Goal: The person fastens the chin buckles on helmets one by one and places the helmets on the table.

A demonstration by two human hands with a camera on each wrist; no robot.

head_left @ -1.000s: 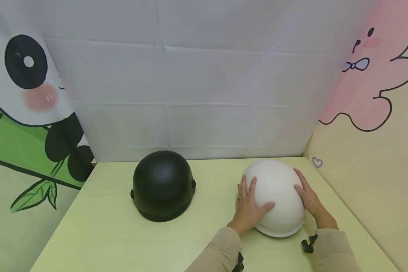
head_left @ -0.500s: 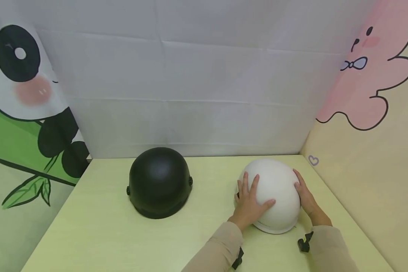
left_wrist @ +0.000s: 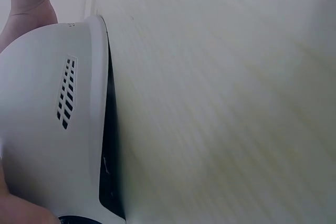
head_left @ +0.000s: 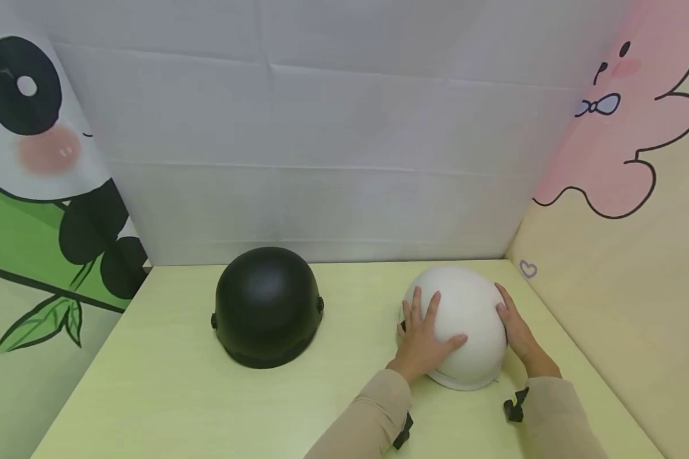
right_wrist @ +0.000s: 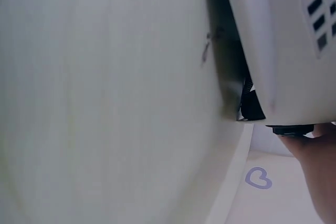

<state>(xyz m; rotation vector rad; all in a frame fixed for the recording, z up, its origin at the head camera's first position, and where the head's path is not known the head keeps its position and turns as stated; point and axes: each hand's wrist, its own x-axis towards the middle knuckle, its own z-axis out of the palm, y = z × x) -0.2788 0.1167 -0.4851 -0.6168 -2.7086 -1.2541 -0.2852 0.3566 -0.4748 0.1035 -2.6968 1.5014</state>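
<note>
White helmet [head_left: 473,319] seems to rest on worktop [head_left: 161,395], right side, between my hands: left hand [head_left: 422,344] presses, fingers spread wide; right hand [head_left: 519,335] cups far side, fingers nearly straight. I judge handling underway, release not done; black helmet [head_left: 266,306] untouched.

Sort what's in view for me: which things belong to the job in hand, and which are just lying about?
In the job:
- white helmet, a hand on either side
- left hand
- right hand

Lying about or background:
- black helmet, untouched on the table; it may yet have a part, I can't tell
- heart drawing on the wall
</note>
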